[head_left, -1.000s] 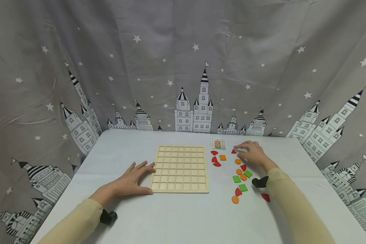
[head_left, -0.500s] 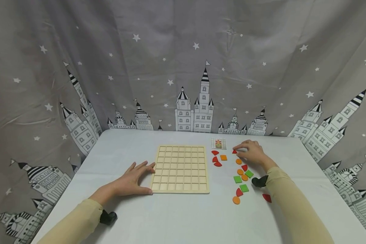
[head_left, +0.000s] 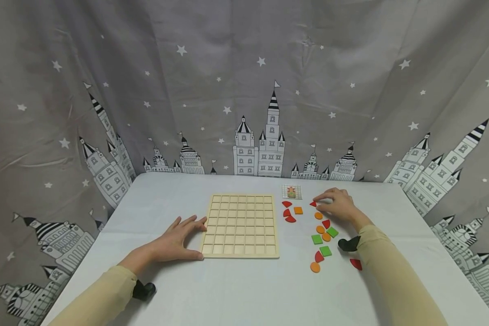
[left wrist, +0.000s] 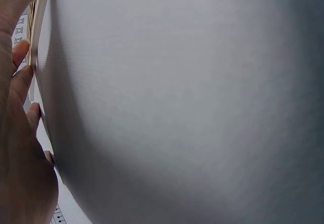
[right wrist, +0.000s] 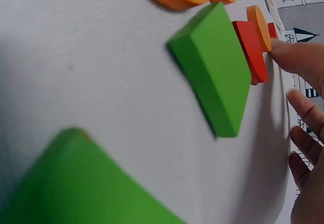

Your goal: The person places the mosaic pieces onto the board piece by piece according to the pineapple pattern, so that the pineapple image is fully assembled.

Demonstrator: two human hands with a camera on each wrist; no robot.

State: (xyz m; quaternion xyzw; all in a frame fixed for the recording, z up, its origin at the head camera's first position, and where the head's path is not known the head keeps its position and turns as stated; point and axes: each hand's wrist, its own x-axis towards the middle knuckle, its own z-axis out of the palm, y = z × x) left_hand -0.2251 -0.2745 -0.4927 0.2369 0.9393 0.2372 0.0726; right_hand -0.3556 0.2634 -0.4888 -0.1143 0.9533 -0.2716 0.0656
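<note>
A pale wooden board [head_left: 240, 226] with a grid of square recesses lies on the white table. Along its left edge my left hand [head_left: 175, 242] rests, thumb near the front corner and fingers spread on the rim. In the left wrist view, fingers [left wrist: 21, 80] of that hand meet the board's side. At the right, my right hand [head_left: 339, 206] pinches a red tile [head_left: 313, 203] between thumb and index finger; part of the tile is hidden. An orange round tile [head_left: 318, 216] lies just in front of the thumb.
More red fan-shaped tiles [head_left: 287, 212], an orange square tile [head_left: 298, 210], green square tiles [head_left: 325, 251] and orange discs [head_left: 315, 267] lie right of the board. A small picture card [head_left: 291, 192] lies behind them. A grey castle-print curtain [head_left: 212, 90] hangs behind the table.
The red tile at my right fingertips has turned a little, while the right hand shifts only slightly. My left hand stays at the board's edge.
</note>
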